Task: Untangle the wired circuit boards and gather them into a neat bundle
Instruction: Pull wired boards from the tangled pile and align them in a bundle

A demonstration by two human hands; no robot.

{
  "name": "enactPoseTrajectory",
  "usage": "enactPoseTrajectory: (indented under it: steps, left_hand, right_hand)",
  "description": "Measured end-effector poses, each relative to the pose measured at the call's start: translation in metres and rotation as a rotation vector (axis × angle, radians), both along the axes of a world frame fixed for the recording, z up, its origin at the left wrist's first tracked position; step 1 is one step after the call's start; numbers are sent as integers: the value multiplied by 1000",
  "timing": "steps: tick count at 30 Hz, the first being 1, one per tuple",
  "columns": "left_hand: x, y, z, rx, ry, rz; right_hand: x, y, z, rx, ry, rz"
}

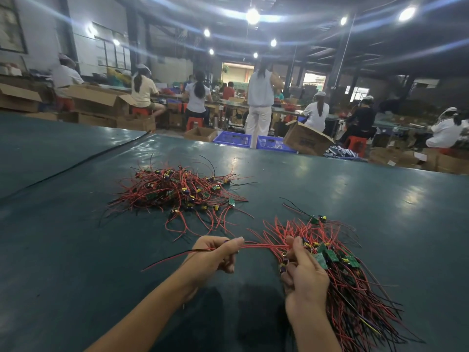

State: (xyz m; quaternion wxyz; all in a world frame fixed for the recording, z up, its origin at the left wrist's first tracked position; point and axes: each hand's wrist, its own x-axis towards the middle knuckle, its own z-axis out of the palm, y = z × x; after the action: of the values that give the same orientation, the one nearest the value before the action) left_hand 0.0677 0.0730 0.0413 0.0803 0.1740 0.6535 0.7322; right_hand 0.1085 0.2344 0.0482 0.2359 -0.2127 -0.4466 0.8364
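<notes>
Head view.

- Worktop [76, 250]: dark green sheet, carries all items below.
- Tangled pile [177, 191]: small green boards with red and black wires, heaped loose. It lies ahead of both hands and to the left, apart from them and nearer the left hand.
- Bundle [355, 288]: boards gathered at the top, wires fanning toward the near right. Its long axis runs from far left to near right.
- Right hand [304, 278]: fingers curled round the board end of the bundle, holding it against the worktop.
- Left hand [218, 252]: thumb and fingers pinching a wire pair [266, 247].
- Wire pair: red and black, stretched nearly level from left hand to right hand, crosswise to the bundle. Its free tail trails past the left hand toward the near left.
- Stray board [317, 219]: single, just beyond the bundle.
- Black cable [76, 163]: far left.

Judgement: the pair needs swinging round to lie along the bundle; the left hand is placed for it.
</notes>
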Motion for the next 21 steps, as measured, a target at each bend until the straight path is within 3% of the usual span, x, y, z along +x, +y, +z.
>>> enactPoseTrajectory:
  steps: [4,10,17,21]
  left_hand:
    - [-1,0,-3,16,-42,46]
    - [3,4,-3,12,2,-37]
    - [12,7,-4,-100,188,-85]
    - [13,9,-6,-193,362,87]
  right_hand:
    - [3,-15,-2,89,-32,35]
    - [13,-49,-2,427,32,386]
    - [15,-43,-1,492,84,315]
    - [13,-39,-3,387,66,306]
